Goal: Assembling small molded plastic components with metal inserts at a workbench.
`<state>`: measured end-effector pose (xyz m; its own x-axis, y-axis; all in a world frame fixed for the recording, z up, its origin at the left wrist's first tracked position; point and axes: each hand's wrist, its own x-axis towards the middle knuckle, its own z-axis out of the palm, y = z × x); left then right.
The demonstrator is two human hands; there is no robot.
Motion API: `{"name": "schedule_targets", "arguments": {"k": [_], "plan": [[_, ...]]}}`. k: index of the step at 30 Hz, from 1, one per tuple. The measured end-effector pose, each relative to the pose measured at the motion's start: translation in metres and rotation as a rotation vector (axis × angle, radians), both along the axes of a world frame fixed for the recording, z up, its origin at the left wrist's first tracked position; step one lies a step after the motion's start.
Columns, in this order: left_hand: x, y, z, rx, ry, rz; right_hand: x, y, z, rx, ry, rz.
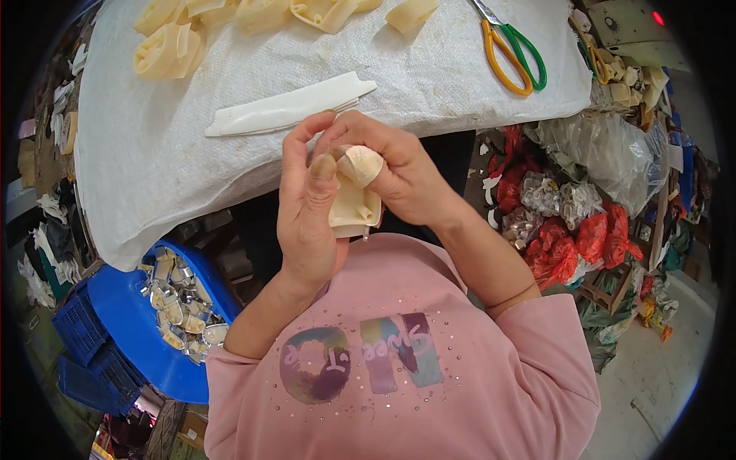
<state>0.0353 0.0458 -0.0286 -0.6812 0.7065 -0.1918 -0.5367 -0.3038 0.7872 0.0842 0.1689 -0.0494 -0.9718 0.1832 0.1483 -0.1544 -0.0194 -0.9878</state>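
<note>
A cream hollow moulded piece [355, 207] sits between my two hands, close in front of my chest. My left hand [307, 192] is closed round its left side, thumb pointing up. From the right, my right hand [387, 157] grips its upper part, fingers curled over the far edge. A pale rough cap or wrap [361, 164] lies over the tip of my right thumb; whether it belongs to the piece I cannot tell. A small pin-like bit [366, 233] sticks out at the piece's lower edge. Just beyond my fingers lie stacked white strips [291, 105] on the cloth-covered table [153, 169].
Several similar cream pieces [167, 52] lie at the table's far side. Scissors [512, 57] with orange and green handles rest at the far right. A blue tub [138, 330] of metallic and cream parts stands lower left. Red and clear plastic bags [553, 249] heap at right.
</note>
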Motion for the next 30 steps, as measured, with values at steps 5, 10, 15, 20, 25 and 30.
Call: {"name": "schedule_targets", "arguments": {"k": [5, 10, 15, 20, 25, 30], "plan": [[0.0, 0.003, 0.003, -0.02, -0.033, 0.117, 0.002, -0.018, -0.003, 0.087, 0.143, -0.152], [-0.004, 0.001, -0.001, -0.006, -0.056, 0.179, 0.009, -0.032, -0.012, 0.028, 0.096, -0.166], [-0.006, 0.001, 0.003, -0.028, -0.107, 0.179, 0.01, -0.026, -0.001, -0.122, -0.064, -0.027], [-0.001, 0.002, -0.003, 0.025, -0.108, 0.193, 0.006, -0.028, -0.016, -0.032, 0.138, -0.121], [0.005, 0.004, -0.019, -0.077, 0.052, 0.167, 0.001, -0.033, -0.021, 0.079, 0.176, -0.305], [-0.003, 0.007, -0.008, 0.114, -0.26, 0.132, -0.002, -0.02, -0.021, -0.109, 0.11, -0.246]]}}
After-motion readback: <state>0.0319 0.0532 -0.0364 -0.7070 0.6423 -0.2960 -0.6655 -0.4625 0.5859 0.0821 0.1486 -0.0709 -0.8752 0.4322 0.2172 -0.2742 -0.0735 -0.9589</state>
